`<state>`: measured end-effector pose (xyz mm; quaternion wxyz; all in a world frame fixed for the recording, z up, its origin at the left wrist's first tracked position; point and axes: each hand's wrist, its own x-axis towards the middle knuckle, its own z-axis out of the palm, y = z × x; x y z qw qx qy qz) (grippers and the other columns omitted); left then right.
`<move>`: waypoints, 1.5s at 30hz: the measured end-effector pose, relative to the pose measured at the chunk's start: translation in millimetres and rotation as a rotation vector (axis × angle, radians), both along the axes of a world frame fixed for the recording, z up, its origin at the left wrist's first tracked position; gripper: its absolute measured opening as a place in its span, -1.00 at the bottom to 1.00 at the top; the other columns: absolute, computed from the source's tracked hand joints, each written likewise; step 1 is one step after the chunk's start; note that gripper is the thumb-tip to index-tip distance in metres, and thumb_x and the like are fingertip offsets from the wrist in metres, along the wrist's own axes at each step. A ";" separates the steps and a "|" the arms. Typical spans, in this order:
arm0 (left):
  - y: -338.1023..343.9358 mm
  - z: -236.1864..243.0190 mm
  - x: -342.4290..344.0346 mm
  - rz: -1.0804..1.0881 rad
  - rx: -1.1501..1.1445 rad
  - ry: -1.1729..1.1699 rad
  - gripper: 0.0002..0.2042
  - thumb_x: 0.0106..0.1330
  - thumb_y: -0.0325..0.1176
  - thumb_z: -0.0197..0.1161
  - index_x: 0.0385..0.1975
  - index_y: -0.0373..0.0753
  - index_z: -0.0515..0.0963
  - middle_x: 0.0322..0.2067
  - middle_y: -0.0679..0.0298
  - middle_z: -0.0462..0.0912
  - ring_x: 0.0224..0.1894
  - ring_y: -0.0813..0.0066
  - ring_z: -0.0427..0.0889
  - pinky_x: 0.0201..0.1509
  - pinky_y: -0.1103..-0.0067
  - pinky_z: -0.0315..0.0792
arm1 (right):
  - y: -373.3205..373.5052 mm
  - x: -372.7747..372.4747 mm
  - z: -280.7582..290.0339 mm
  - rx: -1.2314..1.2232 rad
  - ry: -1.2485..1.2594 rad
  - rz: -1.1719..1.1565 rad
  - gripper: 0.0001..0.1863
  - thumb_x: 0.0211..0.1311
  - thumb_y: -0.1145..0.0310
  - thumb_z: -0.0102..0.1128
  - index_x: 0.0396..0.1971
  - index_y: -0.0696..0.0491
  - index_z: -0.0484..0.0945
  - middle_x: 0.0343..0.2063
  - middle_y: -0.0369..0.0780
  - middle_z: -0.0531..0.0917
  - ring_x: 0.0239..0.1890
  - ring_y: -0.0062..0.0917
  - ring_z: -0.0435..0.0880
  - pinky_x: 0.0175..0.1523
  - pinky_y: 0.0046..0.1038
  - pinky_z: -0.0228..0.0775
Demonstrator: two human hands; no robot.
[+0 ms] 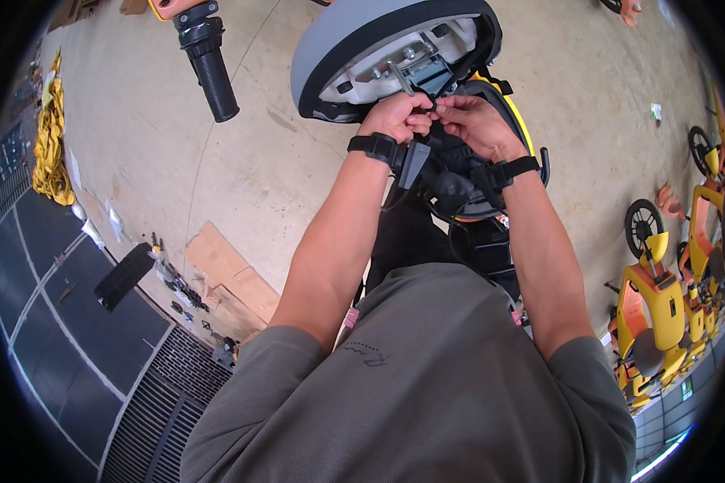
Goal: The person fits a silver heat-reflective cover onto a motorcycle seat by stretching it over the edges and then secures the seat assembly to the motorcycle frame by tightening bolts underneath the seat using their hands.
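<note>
Both hands meet under the tilted seat [379, 48]: my left hand [396, 117] and right hand [477, 121] pinch a small black part [432, 106]; I think it can slip if I pull crooked.

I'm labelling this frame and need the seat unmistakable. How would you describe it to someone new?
Start at the yellow scooter right in front of the person. Above the left hand and right hand is its tipped-up seat: grey-topped, dome-shaped, with a pale underside showing.

Whatever small part the left hand [396, 117] and right hand [477, 121] pinch under the upturned grey seat [338, 48] is hidden by their fingers [424, 122], and the black handlebar grip [211, 68] is cut off at the top edge.
</note>
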<state>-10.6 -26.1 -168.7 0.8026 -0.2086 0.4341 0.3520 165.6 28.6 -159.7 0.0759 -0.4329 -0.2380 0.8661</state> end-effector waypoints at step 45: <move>-16.0 0.3 2.4 0.284 0.095 -0.019 -0.93 0.26 -0.58 0.00 -0.33 -0.46 0.34 -0.55 0.33 0.32 -0.65 0.72 0.19 -0.58 0.77 0.06 | -4.2 -33.9 7.2 0.158 -0.246 -0.261 -0.86 0.12 0.44 0.10 -0.50 0.22 0.48 -0.59 -0.27 0.53 -0.55 -0.63 0.48 -0.39 -0.61 0.35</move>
